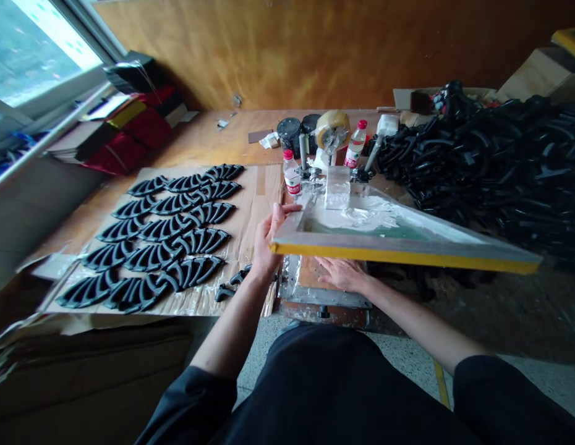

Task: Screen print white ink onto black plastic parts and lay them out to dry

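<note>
My left hand grips the left corner of a screen printing frame, thumb along its top. The frame is tilted up, with a yellow front edge and white ink smeared over its green mesh. Beneath it my right hand reaches over the base board, fingers stretched out to the left. The raised frame hides part of that hand, and no object shows in it. Close to my left wrist, small curved black parts lie at the cardboard's edge.
Fan-shaped black plastic parts lie in rows on cardboard at left. A big heap of black parts fills the right. Behind the frame stand two red-capped bottles, dark tins and a tape roll.
</note>
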A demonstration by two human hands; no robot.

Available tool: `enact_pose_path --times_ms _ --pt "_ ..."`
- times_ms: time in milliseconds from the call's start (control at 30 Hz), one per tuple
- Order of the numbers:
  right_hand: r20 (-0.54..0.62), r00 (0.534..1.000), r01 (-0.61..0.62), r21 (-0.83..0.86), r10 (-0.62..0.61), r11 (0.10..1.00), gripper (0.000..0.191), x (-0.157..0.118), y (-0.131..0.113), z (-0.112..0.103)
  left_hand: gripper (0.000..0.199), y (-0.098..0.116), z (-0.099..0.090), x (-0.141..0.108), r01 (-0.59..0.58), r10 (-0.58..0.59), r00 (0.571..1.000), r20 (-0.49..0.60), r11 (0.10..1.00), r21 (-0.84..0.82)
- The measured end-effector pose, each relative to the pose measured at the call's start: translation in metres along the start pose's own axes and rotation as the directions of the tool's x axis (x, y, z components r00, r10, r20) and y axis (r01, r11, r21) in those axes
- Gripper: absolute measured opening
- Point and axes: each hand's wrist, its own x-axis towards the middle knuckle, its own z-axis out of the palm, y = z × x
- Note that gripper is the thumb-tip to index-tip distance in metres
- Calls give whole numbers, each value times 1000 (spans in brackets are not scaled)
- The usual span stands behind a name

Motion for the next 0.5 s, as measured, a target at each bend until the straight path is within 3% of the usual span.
enact_pose_path --times_ms 67,133,233,333,400,500 --pt "98 971 212 66 -217 975 50 -5 3 -5 54 6 3 12 -65 65 998 -12 998 6" --pt "140 928 320 169 -344 932 38 -11 8 -13 55 8 6 20 -88 89 996 -23 996 17" --pt "49 960 256 229 -274 939 32 -10 13 -21 56 6 10 23 -84 85 996 -40 996 20" --pt "-27 983 184 144 -182 972 50 1 11 -13 56 4 11 22 -92 92 994 -55 996 14" --pt "13 981 190 108 -193 976 58 4 10 -5 55 3 10 20 -104 105 993 -57 994 13" --pt "108 962 230 183 -252 956 34 -1 13 -2 55 3 9 18 -116 118 992 -49 993 37"
